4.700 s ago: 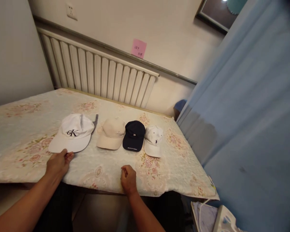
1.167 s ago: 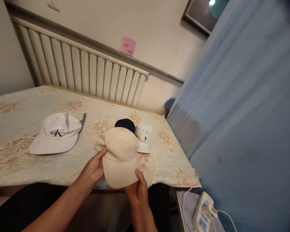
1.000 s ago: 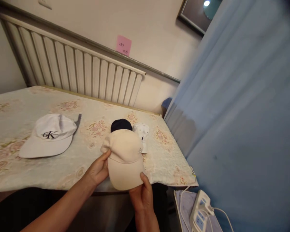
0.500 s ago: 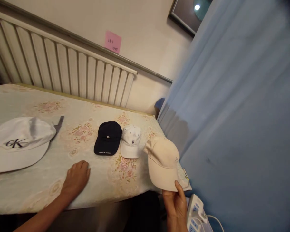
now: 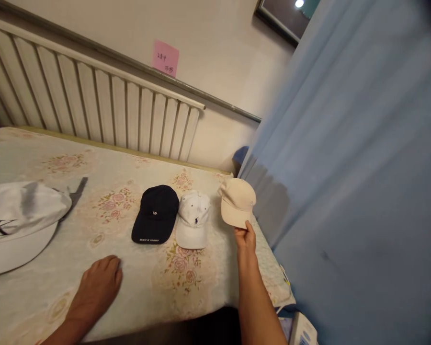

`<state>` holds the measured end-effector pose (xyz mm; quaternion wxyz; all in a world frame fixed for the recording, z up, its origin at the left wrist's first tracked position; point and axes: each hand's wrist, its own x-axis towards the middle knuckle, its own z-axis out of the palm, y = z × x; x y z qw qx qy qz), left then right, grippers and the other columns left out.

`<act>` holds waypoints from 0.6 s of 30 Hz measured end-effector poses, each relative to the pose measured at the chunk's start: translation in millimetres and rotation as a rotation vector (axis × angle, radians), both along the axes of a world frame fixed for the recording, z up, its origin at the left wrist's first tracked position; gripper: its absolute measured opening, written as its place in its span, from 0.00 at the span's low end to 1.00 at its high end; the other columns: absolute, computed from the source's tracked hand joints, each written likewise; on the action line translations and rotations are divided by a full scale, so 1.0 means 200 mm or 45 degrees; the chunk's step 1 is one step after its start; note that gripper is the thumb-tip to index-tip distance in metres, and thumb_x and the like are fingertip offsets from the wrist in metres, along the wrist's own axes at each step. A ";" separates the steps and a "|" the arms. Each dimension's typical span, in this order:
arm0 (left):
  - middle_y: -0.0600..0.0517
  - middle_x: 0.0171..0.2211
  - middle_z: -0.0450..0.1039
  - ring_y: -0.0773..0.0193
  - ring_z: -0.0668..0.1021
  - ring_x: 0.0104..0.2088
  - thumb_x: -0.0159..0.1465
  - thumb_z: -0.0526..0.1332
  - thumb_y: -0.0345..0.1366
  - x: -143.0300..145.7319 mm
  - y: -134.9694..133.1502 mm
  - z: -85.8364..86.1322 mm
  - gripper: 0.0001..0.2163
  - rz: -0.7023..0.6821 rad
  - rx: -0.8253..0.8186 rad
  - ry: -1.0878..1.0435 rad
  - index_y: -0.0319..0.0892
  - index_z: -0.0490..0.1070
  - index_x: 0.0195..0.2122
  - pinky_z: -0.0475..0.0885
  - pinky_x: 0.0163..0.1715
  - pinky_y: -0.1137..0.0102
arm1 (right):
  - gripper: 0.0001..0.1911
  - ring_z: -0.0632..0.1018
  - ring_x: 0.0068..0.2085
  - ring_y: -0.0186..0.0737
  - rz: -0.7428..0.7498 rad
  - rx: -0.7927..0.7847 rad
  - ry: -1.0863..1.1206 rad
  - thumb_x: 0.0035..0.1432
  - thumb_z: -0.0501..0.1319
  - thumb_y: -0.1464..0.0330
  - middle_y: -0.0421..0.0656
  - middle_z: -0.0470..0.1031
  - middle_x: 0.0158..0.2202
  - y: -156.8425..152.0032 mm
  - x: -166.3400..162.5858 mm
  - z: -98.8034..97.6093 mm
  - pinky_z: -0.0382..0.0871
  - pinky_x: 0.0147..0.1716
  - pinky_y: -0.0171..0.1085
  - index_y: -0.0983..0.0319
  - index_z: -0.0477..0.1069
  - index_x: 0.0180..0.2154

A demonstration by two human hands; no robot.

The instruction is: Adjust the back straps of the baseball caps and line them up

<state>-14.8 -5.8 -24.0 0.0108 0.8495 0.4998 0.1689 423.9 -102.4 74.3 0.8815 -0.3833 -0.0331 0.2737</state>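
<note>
Four caps line up across the surface (image 5: 129, 158), which is covered by a flowered cloth. The biggest, a large white cap (image 5: 14, 225), lies well to the left of the navy cap (image 5: 155, 214) and is partly cut off by the picture's edge. The navy cap has its brim toward the person, and the small white cap (image 5: 193, 219) touches its right side, turned the same way. Further right of the navy cap, just past the small white one and a little apart from it, is the beige cap (image 5: 237, 202); I cannot tell whether its crown rests on the cloth or hangs just above it. Its long axis runs away from the person, brim nearest, so it lies straight ahead of the right hand (image 5: 246, 239), which pinches the brim's front edge. The left hand (image 5: 96, 287) lies palm down on the cloth, nearer the person than the navy cap and to its left. Its fingers are loosely together, it holds nothing, and it is well apart from the beige cap.
</note>
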 end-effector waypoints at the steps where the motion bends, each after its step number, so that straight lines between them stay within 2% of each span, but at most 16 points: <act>1: 0.38 0.48 0.70 0.47 0.71 0.46 0.63 0.48 0.38 0.00 0.01 -0.01 0.15 0.000 0.012 0.009 0.38 0.70 0.43 0.62 0.46 0.57 | 0.16 0.79 0.46 0.38 -0.006 -0.039 0.025 0.50 0.61 0.74 0.46 0.80 0.40 0.05 0.01 -0.05 0.73 0.48 0.40 0.65 0.70 0.43; 5: 0.38 0.48 0.70 0.46 0.70 0.46 0.63 0.49 0.38 -0.01 0.02 -0.05 0.15 0.000 0.058 0.033 0.38 0.70 0.43 0.62 0.45 0.56 | 0.12 0.80 0.40 0.40 -0.032 -0.221 0.145 0.48 0.61 0.76 0.44 0.79 0.32 0.11 0.01 -0.29 0.76 0.41 0.41 0.66 0.69 0.38; 8: 0.38 0.48 0.70 0.46 0.70 0.46 0.63 0.49 0.38 -0.01 0.02 -0.05 0.15 -0.014 0.077 0.050 0.38 0.70 0.43 0.62 0.44 0.56 | 0.10 0.81 0.37 0.41 -0.035 -0.307 0.194 0.48 0.61 0.77 0.43 0.78 0.29 0.08 -0.01 -0.40 0.77 0.39 0.42 0.65 0.68 0.36; 11: 0.38 0.47 0.70 0.47 0.70 0.45 0.63 0.49 0.38 -0.01 0.00 -0.03 0.14 -0.018 0.088 0.068 0.38 0.70 0.43 0.62 0.45 0.57 | 0.11 0.81 0.37 0.41 -0.011 -0.347 0.180 0.48 0.61 0.76 0.44 0.78 0.30 0.05 -0.01 -0.44 0.77 0.39 0.42 0.65 0.68 0.37; 18: 0.39 0.46 0.70 0.48 0.70 0.45 0.64 0.48 0.36 0.01 -0.02 0.02 0.13 -0.017 0.113 0.107 0.38 0.69 0.42 0.62 0.44 0.58 | 0.16 0.80 0.43 0.44 0.051 -0.378 0.117 0.49 0.61 0.74 0.48 0.79 0.35 -0.04 -0.04 -0.46 0.76 0.42 0.45 0.67 0.68 0.43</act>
